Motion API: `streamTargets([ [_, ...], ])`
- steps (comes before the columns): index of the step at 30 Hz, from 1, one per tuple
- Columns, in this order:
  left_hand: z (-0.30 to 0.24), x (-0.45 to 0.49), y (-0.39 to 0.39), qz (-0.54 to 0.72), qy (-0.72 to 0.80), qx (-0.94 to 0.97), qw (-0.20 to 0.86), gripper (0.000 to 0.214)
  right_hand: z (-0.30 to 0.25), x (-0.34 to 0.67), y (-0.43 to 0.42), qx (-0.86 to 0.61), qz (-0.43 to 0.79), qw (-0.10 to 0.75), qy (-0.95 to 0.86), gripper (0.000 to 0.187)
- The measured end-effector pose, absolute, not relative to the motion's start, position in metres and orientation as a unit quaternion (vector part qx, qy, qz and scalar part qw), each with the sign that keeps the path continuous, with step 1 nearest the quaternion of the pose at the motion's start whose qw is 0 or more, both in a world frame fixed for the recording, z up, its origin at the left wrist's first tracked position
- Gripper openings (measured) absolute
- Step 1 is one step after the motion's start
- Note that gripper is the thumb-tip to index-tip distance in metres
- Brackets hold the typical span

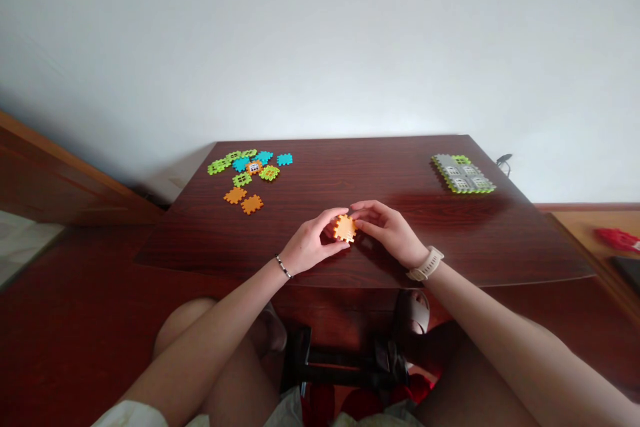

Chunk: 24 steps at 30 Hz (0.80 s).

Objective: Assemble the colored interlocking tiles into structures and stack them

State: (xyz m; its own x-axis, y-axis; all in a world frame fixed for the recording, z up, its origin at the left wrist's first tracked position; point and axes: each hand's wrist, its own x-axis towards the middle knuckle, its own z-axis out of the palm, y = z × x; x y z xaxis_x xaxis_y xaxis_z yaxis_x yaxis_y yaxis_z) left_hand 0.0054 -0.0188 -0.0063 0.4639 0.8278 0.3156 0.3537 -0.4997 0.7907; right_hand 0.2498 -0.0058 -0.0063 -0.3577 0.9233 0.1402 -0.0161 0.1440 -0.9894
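Left hand [313, 240]: reaches in over the near edge of the table [345, 177], forearm slanting up from lower left, palm turned inward. Thumb below and finger above, curved around an orange piece [345, 228] and grasping it. Dark-and-light bracelet [283, 267] at the wrist.

Right hand [387, 230]: comes in from lower right, knuckles uppermost, fingers pointing left; fingertips pinch the same piece at its right side. Pale watch [426, 264] at the wrist.

Surroundings: table, dark reddish wood grain, far edge near a pale wall [330, 40]. Far left of tabletop, a loose cluster: green pieces [219, 165], some with window-like cutouts; blue pieces [263, 157], one lying slightly apart at the right; one orange window piece [254, 167] with a white insert; two plain orange tiles [253, 204] at the near end. Far right of tabletop: a flat panel [463, 174], grey and green, with white window shapes. Beyond the table's right side, a dark cable [504, 161]. At the right margin, a red item [620, 239], kind unclear. The left fingers hide part of the held piece's left side.

Held piece: between both hands, near the middle of the table's front edge. Light orange, flat-faced, small, edges notched with square teeth; pale marks low on the face, too small to read.
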Motion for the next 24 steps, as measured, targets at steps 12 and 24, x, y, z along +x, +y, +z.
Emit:
streamTargets([
  [12,-0.012,0.004,-0.018,0.388,0.410,0.782,0.263,0.057,0.005,0.255,-0.013,-0.343,0.488,0.383,-0.705,0.057],
  [24,-0.008,0.012,-0.021,0.347,0.372,0.824,0.248,0.057,0.012,0.262,-0.017,-0.347,0.427,0.340,-0.763,0.055],
])
